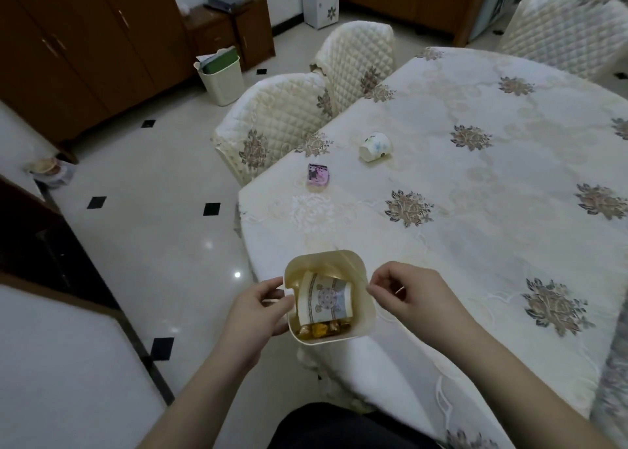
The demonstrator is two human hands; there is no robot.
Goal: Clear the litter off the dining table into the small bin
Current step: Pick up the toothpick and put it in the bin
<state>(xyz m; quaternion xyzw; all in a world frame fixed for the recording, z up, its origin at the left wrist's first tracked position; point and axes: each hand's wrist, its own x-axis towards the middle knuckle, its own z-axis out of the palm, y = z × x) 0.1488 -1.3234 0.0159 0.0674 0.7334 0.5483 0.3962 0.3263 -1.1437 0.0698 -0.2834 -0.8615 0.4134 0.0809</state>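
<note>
Both hands are gripping the small bin (360, 335) — left hand (255, 312) and right hand (409, 294) pinching opposite rims. Inside, a patterned paper cup (324, 300) is lying above yellowish scraps (321, 329) — beyond the bin, a white cup (374, 147) is lying tipped.

Bench (509, 210): covered by a cream cloth with a faint tone-on-tone floral weave and scattered brown-grey flower medallions. Small bin (368, 307): pale cream plastic. Paper cup inside the bin (323, 300): white with a blue-grey mandala motif; golden-yellow scraps (321, 329) lie below it. Tipped cup (374, 147): white with small blue and green flowers. Packet (317, 175): pink-purple. Floor (153, 227): glossy cream tiles with black diamond insets.
</note>
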